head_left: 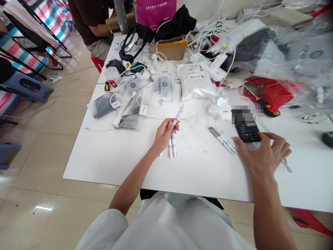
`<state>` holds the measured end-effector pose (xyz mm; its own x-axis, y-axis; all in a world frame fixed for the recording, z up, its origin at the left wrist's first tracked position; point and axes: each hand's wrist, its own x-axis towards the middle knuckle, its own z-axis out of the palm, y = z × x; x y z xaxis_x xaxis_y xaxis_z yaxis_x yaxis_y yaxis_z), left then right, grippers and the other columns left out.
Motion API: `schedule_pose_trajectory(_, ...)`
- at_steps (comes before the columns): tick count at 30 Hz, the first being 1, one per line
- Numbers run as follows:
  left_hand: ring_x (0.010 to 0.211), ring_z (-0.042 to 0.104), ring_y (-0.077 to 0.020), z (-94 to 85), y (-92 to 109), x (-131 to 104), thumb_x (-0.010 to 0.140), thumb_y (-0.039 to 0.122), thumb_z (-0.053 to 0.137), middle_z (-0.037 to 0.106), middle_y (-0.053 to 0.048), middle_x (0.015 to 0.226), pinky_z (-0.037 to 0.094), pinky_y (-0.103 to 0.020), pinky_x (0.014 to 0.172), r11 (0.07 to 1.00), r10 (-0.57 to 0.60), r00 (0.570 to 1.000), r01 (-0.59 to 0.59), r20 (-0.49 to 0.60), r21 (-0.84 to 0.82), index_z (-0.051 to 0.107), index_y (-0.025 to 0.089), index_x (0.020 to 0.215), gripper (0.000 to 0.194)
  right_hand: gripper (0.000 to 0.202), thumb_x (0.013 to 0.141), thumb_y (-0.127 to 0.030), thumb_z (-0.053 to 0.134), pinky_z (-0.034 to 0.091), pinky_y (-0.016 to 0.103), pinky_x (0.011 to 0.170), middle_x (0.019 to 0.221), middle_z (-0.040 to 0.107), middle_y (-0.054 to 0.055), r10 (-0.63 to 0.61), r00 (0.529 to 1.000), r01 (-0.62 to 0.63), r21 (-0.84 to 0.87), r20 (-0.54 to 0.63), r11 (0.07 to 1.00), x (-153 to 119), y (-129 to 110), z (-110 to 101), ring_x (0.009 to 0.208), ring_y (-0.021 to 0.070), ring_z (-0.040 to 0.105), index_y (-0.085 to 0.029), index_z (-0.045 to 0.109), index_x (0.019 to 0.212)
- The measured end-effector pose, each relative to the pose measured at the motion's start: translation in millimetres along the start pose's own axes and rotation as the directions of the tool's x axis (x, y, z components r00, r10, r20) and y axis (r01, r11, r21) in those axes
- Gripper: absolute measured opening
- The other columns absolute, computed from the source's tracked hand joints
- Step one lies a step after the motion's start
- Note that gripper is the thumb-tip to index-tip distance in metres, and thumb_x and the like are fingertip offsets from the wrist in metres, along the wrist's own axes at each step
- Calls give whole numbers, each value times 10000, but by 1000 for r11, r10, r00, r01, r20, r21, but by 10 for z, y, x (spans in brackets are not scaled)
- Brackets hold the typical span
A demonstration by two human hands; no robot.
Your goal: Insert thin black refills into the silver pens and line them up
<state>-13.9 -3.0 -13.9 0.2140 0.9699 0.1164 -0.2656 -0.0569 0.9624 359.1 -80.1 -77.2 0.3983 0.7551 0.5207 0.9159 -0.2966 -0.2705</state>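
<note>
A cardboard box sits between a magenta bag and white parcel.

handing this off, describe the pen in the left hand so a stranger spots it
Over the big white table, find the person's bare left hand. The slim whitish pen juts forward from it. Unlike the slender white-and-grey pens lying nearby, this one is held.

A loose, creased pale grey shirt with a short left sleeve leaves forearms and fingers bare.

Glossy beige tiled floor, blue plastic stool, white table
</note>
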Motion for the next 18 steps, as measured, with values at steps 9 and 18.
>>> schedule_pose_trajectory(9,674,442,-106,-12,37,28,1001,621,684,502,30,768,370,-261,644,997,-12,999,8,-48,-74,566,231,992,408,813,798,-835,631,390,602,1111,1399,640,195,-39,999,39,15,27,999,33,-62,15,1311,434,537,-201,727,1299)
schedule_pose_trajectory(18,665,426,-137,-42,75,15,1051,686,527,502,5,750,356,-292,621,998,-54,999,54,-3,-41,686,207,1150,515,766,864,-778,628,367,632,1114,1454,548,187,-92,990,89,33,104,995,68,-128,17,1306,423,491,-244,693,1410)
